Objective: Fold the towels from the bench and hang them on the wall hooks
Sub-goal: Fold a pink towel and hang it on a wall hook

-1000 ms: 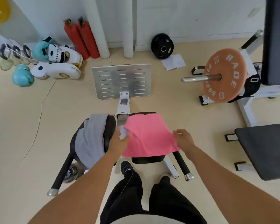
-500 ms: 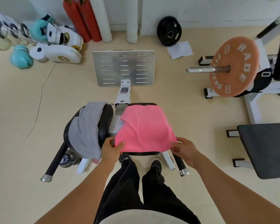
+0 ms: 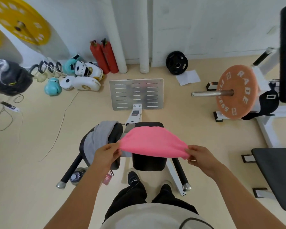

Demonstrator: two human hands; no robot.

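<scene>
Both hands, left hand (image 3: 106, 154) and right hand (image 3: 200, 157), pinch the pink towel (image 3: 153, 144) in their fingers above the desk (image 3: 149, 161); a grey towel (image 3: 97, 141) drapes its left side.

towel (image 3: 153, 142) held btwn left hand (image 3: 107, 153) & right hand (image 3: 199, 156), over bench pad (image 3: 149, 161); 2nd towel (image 3: 98, 139) draped on pad to its left.

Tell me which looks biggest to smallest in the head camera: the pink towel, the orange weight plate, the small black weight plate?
1. pink towel, though it is nearer the camera
2. orange weight plate
3. small black weight plate, also farthest away
</scene>
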